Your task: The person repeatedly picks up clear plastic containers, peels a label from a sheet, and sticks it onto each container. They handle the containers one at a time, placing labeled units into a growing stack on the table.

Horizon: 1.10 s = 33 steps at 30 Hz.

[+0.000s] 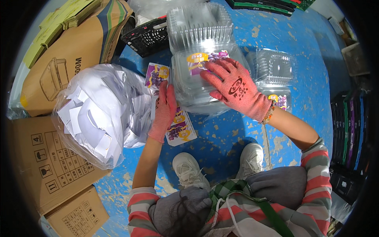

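My right hand (234,86), in a pink knitted glove, lies over the lid of a clear plastic clamshell container (189,89). Its fingers are spread, with the tips on a purple and yellow grape label (197,62) on that lid. My left hand (164,111), gloved alike, is seen edge-on beside the container's left side. Near its fingertips is another grape label (156,75); whether the fingers grip it is unclear. Partly under the left wrist, a strip of grape labels (182,129) lies on the blue floor (220,130).
Left of my hands sits a clear plastic bag (118,77) full of white paper pieces. Cardboard boxes (26,142) line the left side. A black crate (148,37) and ribbed clear container (198,26) stand beyond. Smaller clear containers (275,66) sit right; folded crates (349,127) stand further right.
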### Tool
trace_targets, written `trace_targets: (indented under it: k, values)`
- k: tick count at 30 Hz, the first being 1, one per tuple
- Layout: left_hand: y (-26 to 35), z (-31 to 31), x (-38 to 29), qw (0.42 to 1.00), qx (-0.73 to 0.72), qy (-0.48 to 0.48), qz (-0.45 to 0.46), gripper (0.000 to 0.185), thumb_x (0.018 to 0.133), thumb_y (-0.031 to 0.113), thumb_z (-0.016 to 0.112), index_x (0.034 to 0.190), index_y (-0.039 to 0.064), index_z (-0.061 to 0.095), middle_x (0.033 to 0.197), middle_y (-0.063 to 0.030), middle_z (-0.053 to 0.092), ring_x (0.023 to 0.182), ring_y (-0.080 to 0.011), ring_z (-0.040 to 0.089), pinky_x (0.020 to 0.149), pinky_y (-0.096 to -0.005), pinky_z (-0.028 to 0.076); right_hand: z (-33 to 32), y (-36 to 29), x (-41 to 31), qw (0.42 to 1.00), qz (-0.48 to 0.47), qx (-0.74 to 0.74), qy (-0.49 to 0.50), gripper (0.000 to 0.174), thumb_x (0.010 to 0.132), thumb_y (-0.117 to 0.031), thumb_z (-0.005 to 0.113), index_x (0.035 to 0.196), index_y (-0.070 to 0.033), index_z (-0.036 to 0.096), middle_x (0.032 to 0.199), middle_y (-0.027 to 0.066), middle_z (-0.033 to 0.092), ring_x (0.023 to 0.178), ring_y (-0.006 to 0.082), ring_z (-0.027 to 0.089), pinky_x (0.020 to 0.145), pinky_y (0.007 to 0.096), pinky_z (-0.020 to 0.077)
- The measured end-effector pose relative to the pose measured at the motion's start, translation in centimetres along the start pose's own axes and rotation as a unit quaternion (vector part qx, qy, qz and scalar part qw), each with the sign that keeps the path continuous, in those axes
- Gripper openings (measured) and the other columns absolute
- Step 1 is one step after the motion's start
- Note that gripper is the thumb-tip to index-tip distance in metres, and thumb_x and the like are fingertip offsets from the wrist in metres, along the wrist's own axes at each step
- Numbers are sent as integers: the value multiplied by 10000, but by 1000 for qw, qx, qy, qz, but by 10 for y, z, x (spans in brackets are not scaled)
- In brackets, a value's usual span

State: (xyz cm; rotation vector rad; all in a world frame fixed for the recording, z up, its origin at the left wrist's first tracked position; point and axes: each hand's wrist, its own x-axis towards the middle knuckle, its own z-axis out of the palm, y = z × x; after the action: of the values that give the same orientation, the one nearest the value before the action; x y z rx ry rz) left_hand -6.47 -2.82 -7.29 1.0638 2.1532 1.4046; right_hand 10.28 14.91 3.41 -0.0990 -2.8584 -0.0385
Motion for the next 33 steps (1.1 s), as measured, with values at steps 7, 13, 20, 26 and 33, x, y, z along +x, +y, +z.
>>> trace_targets:
  k: [7, 13, 20, 26, 33]
  values:
    - [33, 25, 23, 991, 134, 3, 16, 658, 901, 335, 570, 1377, -36, 308, 1328, -254, 440, 1213, -379, 452, 995, -389, 378, -5, 22, 23, 992, 3, -41, 119, 384, 746, -223, 602, 1110, -122, 535, 975, 35, 568, 900, 219, 589, 767, 331, 488]
    - [55, 33, 29, 983, 185, 18, -8, 711, 859, 415, 602, 1339, -38, 339, 1292, -283, 462, 1149, -408, 499, 935, -426, 420, -13, 48, 27, 990, 51, -10, 129, 311, 775, -147, 568, 1085, -138, 534, 991, 21, 590, 906, 221, 606, 738, 348, 484]
    - [42, 28, 29, 984, 177, 35, 2, 702, 852, 429, 611, 1304, -49, 367, 1206, -267, 526, 1106, -405, 533, 907, -415, 440, -52, 71, 4, 944, 124, 156, 264, 435, 713, 86, 557, 1102, -107, 588, 941, 63, 625, 850, 253, 614, 745, 331, 497]
    - [40, 26, 30, 986, 156, 57, 20, 649, 854, 345, 646, 1301, -47, 385, 1222, -256, 523, 1063, -384, 548, 896, -400, 435, -114, 116, -113, 958, 105, -139, 228, 498, 661, 107, 584, 1112, -100, 629, 1073, 103, 609, 930, 301, 598, 802, 369, 490]
    - [49, 21, 19, 971, 194, 115, 82, 622, 840, 269, 674, 1288, -62, 395, 1231, -275, 514, 1109, -411, 526, 923, -410, 429, -44, 102, -239, 944, 230, -108, -209, 609, 654, -187, 747, 1228, -163, 544, 1258, 105, 510, 1180, 325, 464, 983, 460, 380]
